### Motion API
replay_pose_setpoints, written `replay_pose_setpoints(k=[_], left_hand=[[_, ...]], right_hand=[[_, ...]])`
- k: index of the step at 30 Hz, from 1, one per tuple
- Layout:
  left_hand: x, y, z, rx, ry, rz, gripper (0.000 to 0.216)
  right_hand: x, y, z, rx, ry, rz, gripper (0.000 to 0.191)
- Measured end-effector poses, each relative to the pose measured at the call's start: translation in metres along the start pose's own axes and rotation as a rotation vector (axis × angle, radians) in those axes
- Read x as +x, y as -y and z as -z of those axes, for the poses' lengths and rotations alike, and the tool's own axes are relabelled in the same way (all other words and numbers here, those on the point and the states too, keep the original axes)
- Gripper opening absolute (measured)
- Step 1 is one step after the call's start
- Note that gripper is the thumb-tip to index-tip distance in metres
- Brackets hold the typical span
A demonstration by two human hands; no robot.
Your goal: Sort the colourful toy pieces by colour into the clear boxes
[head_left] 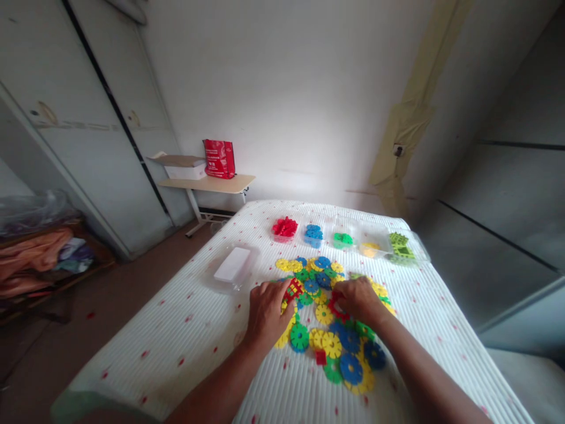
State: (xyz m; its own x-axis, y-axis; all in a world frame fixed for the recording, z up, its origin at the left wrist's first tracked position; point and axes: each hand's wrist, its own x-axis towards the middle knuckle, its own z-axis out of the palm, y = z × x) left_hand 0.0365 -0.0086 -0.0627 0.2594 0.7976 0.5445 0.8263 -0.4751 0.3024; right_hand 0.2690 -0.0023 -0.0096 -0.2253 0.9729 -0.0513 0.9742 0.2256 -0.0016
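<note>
A spread of yellow, blue and green notched plastic discs (331,344) lies between my hands on the table. My left hand (266,312), at the left side of the discs, pinches a red lattice-like plastic piece (293,289) between thumb and fingers. Over the right part of the spread, my right hand (361,299) has its fingers closed on a red notched plastic piece (338,308), partly hidden by the fingers. A small red square piece (320,357) rests among the nearer discs.
Behind the discs stand clear containers with red pieces (285,227), blue pieces (313,233), green pieces (342,239), yellow pieces (369,249) and lime-green pieces (401,244). A white rectangular object (232,264) lies on clear plastic at left. A side table (220,184) holds a red bag (219,159).
</note>
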Motion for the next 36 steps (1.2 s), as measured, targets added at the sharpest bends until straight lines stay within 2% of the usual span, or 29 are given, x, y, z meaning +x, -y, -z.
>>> replay_pose_setpoints(k=[5,9,11,14,18,21,24,27,31,36], left_hand=[[0.000,0.002,-0.001,0.045,0.021,0.042,0.040],[-0.001,0.003,-0.001,0.072,0.028,0.058,0.041],[-0.001,0.003,-0.001,0.080,0.028,0.054,0.040],[0.000,0.002,0.000,0.078,0.034,0.048,0.039],[0.000,-0.001,0.001,0.063,0.051,0.050,0.037],[0.001,-0.003,0.001,0.065,0.054,0.055,0.037],[0.001,-0.003,0.002,0.071,0.048,0.046,0.036],[0.001,-0.002,0.002,0.079,0.020,0.028,0.036],[0.002,0.001,0.002,0.080,-0.038,0.032,0.038],[0.003,0.001,0.002,0.070,-0.053,0.017,0.036]], right_hand=[[0.014,0.015,0.015,0.172,-0.154,0.009,0.017],[0.027,0.024,0.015,0.316,-0.297,0.051,0.018],[0.025,0.022,0.012,0.369,-0.326,0.081,0.019],[0.006,0.016,0.009,0.464,-0.248,0.150,0.019],[-0.034,0.019,0.004,0.642,0.039,0.429,0.021],[-0.052,0.032,-0.007,0.557,0.108,0.555,0.020],[-0.053,0.042,-0.013,0.488,0.107,0.531,0.014],[-0.045,0.039,-0.008,0.516,0.090,0.432,0.017],[-0.030,0.020,0.002,0.534,-0.075,0.289,0.019],[0.001,0.009,0.000,0.451,-0.265,0.153,0.018]])
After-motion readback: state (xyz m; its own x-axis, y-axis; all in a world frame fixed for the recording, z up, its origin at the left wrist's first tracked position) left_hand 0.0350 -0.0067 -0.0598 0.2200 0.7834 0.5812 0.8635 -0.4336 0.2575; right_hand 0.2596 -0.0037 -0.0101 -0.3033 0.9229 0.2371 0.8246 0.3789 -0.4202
